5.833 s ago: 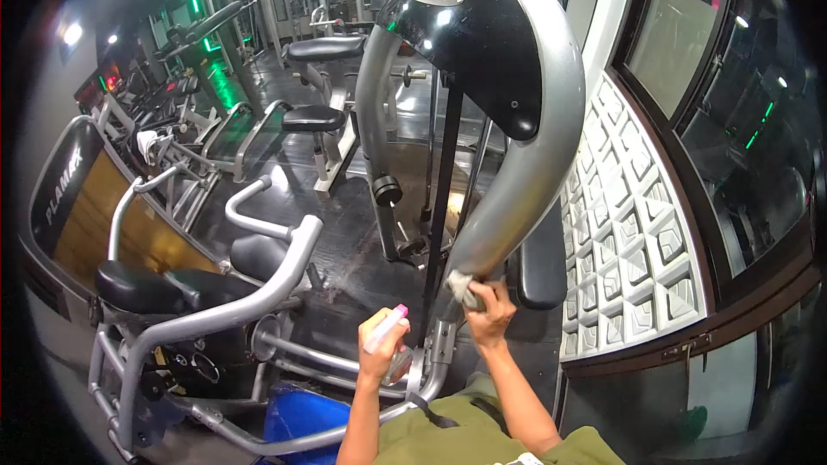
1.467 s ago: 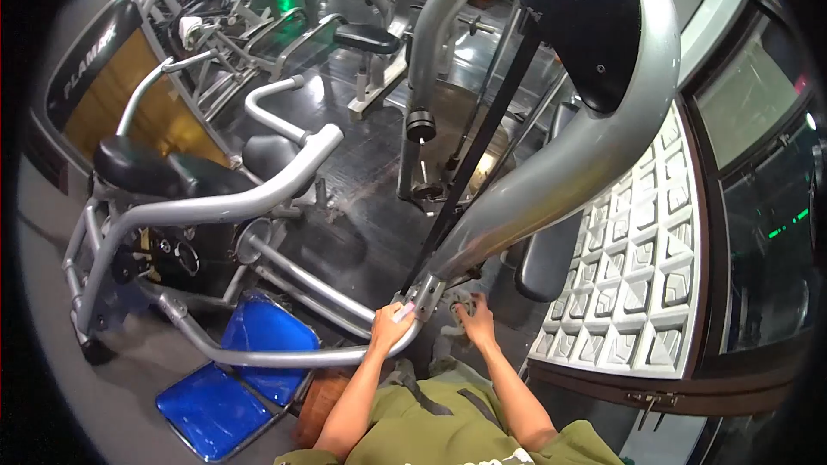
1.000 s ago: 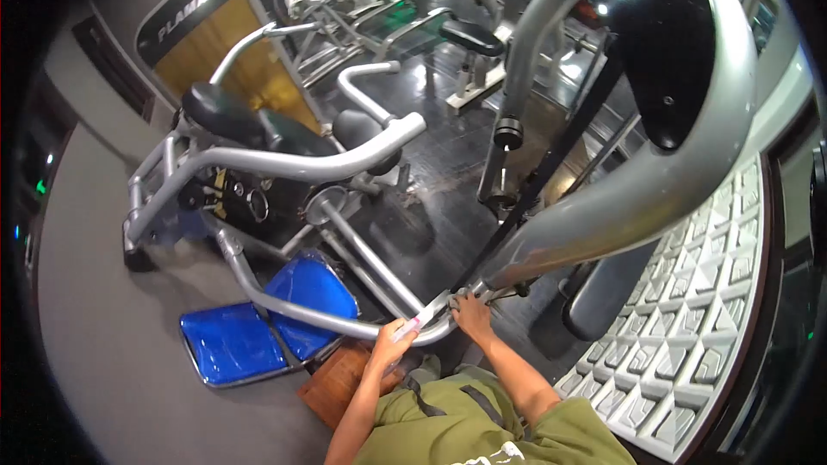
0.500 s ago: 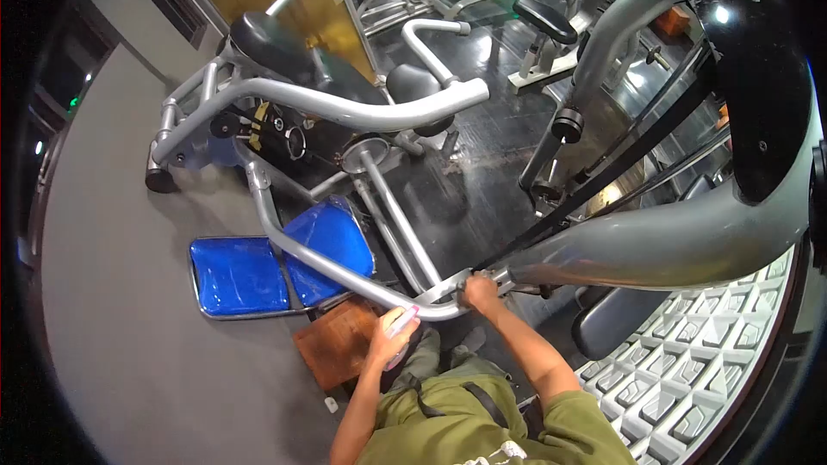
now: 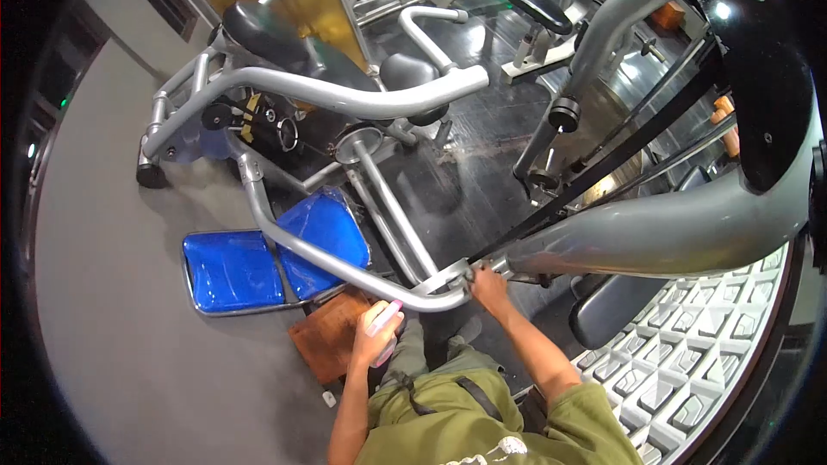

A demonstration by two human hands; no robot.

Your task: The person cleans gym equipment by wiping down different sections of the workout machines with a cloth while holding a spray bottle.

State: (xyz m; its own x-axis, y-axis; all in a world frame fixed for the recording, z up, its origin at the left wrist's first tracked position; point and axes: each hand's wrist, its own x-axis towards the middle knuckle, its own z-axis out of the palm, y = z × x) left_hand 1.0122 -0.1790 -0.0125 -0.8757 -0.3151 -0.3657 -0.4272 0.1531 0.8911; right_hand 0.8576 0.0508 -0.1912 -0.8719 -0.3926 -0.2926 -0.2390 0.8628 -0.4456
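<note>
My left hand point(image 5: 374, 337) is closed around a spray bottle point(image 5: 385, 351) with a pale, see-through body and a pink tip. It is just below the curved silver tube point(image 5: 345, 269) of a gym machine. My right hand point(image 5: 488, 290) is closed against the joint where that tube meets a thick grey arm point(image 5: 620, 237). A dark patch shows by its fingers, but what they hold is hidden. Two straight silver bars point(image 5: 392, 207) run up from this joint.
Left of the tube stands a folding chair with blue pads point(image 5: 233, 269), beside a brown wooden box point(image 5: 332, 336). Black machine pads point(image 5: 258, 30) are at upper left. A black padded seat point(image 5: 612, 310) and white patterned panel point(image 5: 689, 362) are at right. A small white object point(image 5: 329, 399) lies on the floor.
My left hand has drawn slightly left with the bottle, a little away from the tube. My right hand has shifted slightly right at the joint. The whole view has shifted a little.
</note>
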